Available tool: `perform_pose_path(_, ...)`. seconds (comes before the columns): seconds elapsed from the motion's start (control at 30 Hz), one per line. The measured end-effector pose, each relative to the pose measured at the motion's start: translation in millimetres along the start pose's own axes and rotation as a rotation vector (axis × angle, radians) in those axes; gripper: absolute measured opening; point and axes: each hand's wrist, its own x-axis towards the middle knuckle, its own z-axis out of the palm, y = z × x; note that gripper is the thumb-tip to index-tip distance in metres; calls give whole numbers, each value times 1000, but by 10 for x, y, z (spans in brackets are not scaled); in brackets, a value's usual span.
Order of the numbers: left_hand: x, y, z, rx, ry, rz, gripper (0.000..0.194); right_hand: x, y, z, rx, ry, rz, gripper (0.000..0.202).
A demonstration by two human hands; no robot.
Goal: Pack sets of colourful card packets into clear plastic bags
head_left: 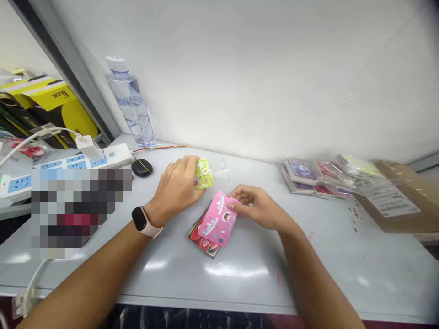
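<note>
My left hand [180, 183], with a watch on its wrist, is closed on a small yellow-green packet [205, 173] whose clear plastic sticks out to the right. Between the hands, a pink card [219, 219] with cartoon print lies tilted over a red card [205, 243] and other cards on the table. My right hand [257, 206] pinches the pink card at its upper right corner between thumb and fingers; its other fingers are curled.
Wrapped card packs [302, 171] and a brown cardboard package [394, 196] lie at the right on the grey table [164, 283]. At the left are a water bottle [132, 103], a black mouse [141, 167], a power strip [116, 155] and yellow-black boxes [73, 109].
</note>
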Motion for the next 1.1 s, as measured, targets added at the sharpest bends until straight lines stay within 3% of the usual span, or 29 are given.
perform_pose_path(0.07,2,6,-1,16,-2,7,36,-48,-33,-61,96,-41,-29,27)
perform_pose_path(0.13,5,14,0,25,-7,0,37,-73,-40,-105,171,8,-79,30)
perform_pose_path(0.2,7,20,1,18,-21,-9,39,-64,-25,-122,262,194,-187,32)
perform_pose_path(0.33,4,21,9,2,-31,3,39,11,11,-78,323,714,-359,33)
perform_pose_path(0.4,0,18,13,8,-28,16,41,43,15,-24,270,825,-364,33)
perform_pose_path(0.7,-15,37,16,37,-39,77,42,100,79,313,89,719,-335,32)
perform_pose_path(0.83,-21,59,27,55,-66,148,43,131,51,348,166,665,-279,35)
perform_pose_path(1.0,-35,71,39,-4,-45,189,48,185,57,424,321,691,-270,36)
perform_pose_path(1.1,-52,89,41,-16,-19,208,40,180,88,524,196,574,-282,30)
